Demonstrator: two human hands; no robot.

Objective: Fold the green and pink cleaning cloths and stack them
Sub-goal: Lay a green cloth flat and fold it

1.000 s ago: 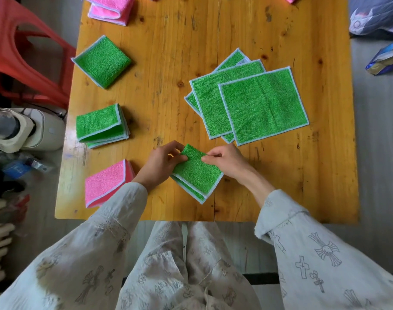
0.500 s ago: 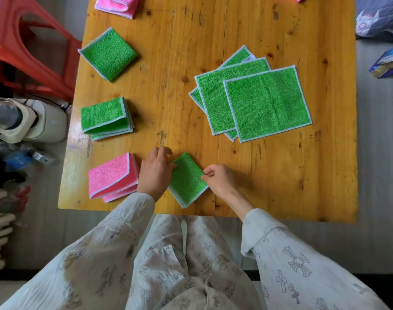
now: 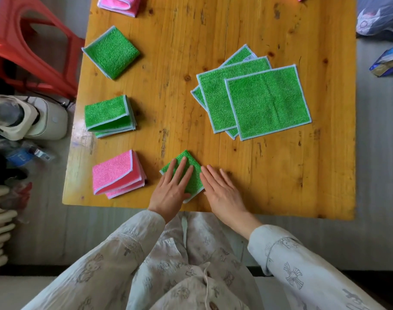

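Pressing flat a just-folded green cloth [image 3: 189, 173] at about 6 o'clock on the wooden table [image 3: 280, 186], near the front edge — judged the last touch of this fold, with placing on a stack to follow

Left hand [image 3: 172, 190] laid palm down on the cloth, fingers [image 3: 180, 170] straight and slightly spread, pointing toward 1 o'clock, pressing not pinching

Right hand [image 3: 222, 193] flat on the bare wood just beside the cloth at its 3 o'clock side, fingers straight and close together, pointing toward 11 o'clock, fingertips at the cloth's edge; touching or not, cannot tell

Next move likely: lifting the small square without letting the layers spring open, then carrying it to the folded green pile [image 3: 109, 116] at 9 o'clock, or the single folded green square [image 3: 111, 52] at 10 o'clock

Folded pink pile [image 3: 117, 173] at 8 o'clock, close to the left hand

Three unfolded green cloths [image 3: 267, 101] overlapping at 2 o'clock, waiting for folding, so roughly mid-task
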